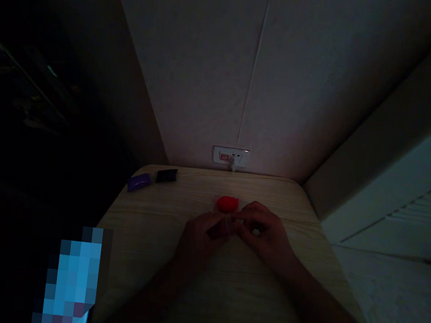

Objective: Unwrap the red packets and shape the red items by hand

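Over the middle of the wooden tabletop [143, 246], my left hand [196, 237] is closed on a small dark packet [218, 228], whose colour is hard to tell in the dim light. My right hand [269, 235] pinches the packet's right end between thumb and fingertips. Just beyond the hands lies a bright red soft-looking lump [227, 204], with what looks like clear wrapping around it. At the far left corner are a purple packet [139, 182] and a black packet [166, 175], lying close together.
A wall socket [230, 156] with a plug [233, 162] sits just above the table's back edge, and a cable runs up the wall. To the right stands a pale cabinet [401, 203]. A pixelated blue bright patch covers the lower left.
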Tool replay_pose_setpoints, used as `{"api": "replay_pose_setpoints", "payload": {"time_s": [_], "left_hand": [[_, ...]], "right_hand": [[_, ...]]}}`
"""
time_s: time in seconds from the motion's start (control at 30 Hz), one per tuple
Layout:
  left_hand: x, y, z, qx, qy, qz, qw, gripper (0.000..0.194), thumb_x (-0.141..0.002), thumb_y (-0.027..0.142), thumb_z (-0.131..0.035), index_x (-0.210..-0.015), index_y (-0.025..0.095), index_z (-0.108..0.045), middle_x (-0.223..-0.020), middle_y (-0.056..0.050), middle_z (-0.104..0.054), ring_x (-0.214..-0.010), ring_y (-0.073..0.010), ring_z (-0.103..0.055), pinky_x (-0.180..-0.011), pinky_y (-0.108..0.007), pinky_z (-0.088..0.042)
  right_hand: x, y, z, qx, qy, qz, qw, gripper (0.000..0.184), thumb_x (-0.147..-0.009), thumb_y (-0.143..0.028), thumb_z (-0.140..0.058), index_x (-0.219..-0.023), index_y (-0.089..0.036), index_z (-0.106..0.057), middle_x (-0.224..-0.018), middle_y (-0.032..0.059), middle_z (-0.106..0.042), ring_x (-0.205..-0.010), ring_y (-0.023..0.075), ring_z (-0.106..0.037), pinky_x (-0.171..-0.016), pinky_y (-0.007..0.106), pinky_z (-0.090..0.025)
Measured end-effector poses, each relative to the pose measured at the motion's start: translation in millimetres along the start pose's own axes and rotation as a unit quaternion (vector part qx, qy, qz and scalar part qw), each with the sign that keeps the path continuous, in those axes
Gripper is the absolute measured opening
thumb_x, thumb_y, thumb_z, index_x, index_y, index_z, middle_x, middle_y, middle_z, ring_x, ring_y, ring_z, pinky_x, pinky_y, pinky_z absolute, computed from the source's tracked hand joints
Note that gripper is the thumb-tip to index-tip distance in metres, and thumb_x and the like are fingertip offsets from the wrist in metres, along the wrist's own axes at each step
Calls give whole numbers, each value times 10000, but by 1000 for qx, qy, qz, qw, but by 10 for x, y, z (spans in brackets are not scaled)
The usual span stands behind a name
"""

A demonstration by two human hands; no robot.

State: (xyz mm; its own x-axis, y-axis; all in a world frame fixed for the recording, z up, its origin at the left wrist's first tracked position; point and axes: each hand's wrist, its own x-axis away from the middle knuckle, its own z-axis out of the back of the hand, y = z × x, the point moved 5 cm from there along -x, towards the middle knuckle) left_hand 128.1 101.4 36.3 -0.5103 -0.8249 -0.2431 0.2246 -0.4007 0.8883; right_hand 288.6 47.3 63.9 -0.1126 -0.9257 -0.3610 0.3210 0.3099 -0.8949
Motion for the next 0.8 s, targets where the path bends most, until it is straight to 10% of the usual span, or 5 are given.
{"api": "replay_pose_setpoints", "payload": {"time_s": [0.3,0.8], "left_hand": [[-5,-69,28,-29,10,-3,1000,355,-776,114,-718,-1089,266,-788,-1067,-42,-790,-947,-245,-708,-859,-338,-512],[5,-37,4,-42,-43,34,998,148,-877,211,-614,-874,210,-762,-825,-14,-759,-762,-196,-682,-690,-286,-469]], "right_hand": [[-34,14,25,7,-116,-39,992,245,-853,-348,-797,-1084,-266,-807,-892,34,-668,-649,131,-560,-551,248,-456],[55,-83,-93,137,-113,89,980,175,-795,-188,-782,-954,-199,-710,-875,34,-699,-670,138,-592,-604,243,-478]]}}
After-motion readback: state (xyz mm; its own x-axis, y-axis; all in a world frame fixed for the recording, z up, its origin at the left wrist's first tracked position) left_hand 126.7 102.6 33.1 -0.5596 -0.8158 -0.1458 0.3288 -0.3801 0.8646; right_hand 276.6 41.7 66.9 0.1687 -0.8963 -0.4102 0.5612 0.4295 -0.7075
